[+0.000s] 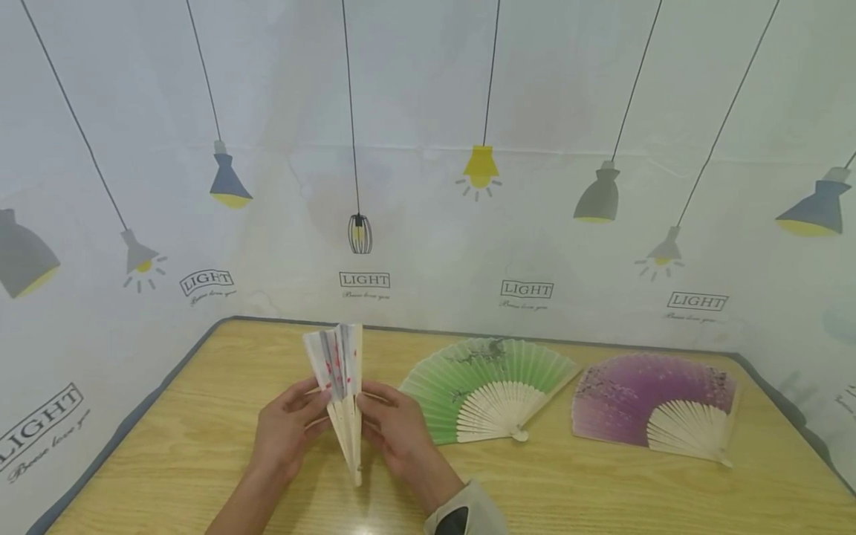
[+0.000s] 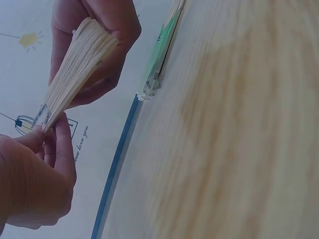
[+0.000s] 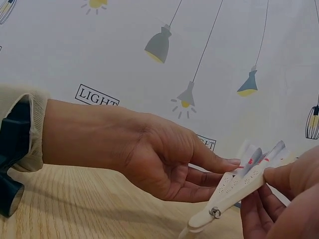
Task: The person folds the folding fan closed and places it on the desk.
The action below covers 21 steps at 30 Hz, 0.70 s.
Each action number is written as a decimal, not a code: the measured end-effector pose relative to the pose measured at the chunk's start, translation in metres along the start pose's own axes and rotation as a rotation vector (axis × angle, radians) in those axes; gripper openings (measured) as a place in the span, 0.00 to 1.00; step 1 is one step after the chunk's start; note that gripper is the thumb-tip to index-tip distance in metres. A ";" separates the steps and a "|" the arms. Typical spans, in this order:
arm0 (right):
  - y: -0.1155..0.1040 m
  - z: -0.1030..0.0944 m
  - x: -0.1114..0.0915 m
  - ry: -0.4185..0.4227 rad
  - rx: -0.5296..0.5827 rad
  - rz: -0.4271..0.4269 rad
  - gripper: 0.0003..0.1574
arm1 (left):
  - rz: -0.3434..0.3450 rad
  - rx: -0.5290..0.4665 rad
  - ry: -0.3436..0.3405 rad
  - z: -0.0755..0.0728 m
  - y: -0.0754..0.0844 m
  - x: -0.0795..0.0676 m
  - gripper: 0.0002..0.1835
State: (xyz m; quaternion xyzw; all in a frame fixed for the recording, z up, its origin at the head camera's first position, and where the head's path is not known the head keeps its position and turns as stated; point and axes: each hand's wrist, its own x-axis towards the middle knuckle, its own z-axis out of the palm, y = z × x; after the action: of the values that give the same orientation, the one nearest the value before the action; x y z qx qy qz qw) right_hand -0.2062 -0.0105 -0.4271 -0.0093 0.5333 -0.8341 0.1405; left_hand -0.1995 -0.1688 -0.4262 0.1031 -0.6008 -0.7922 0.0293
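Both hands hold a white folding fan over the front of the table in the head view. It is partly spread, with red and grey marks on its leaf and pale ribs running down to the pivot. My left hand pinches its left side between thumb and fingers. On the opposite edge, the thumb and fingers of my right hand grip it. The right wrist view shows the fan's pierced outer rib and the metal rivet near its end. Stacked ribs show between the hands in the left wrist view.
A spread green fan lies on the wooden table, just right of my right hand. Farther right lies a spread purple fan. Behind the table hangs a pale backdrop printed with lamps.
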 end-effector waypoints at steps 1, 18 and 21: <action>0.000 0.000 0.000 -0.001 -0.002 -0.001 0.21 | 0.000 0.000 -0.003 0.000 0.000 0.000 0.23; 0.001 0.002 -0.002 -0.002 -0.005 0.021 0.21 | 0.017 0.033 0.003 0.000 -0.003 0.000 0.22; 0.002 0.002 -0.002 -0.008 -0.004 0.018 0.21 | 0.019 0.056 0.004 0.000 -0.002 0.000 0.23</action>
State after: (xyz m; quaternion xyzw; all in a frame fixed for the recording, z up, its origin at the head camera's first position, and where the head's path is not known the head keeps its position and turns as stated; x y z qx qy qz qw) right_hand -0.2037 -0.0121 -0.4276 -0.0081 0.5344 -0.8318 0.1500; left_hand -0.1992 -0.1681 -0.4284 0.0998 -0.6237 -0.7745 0.0350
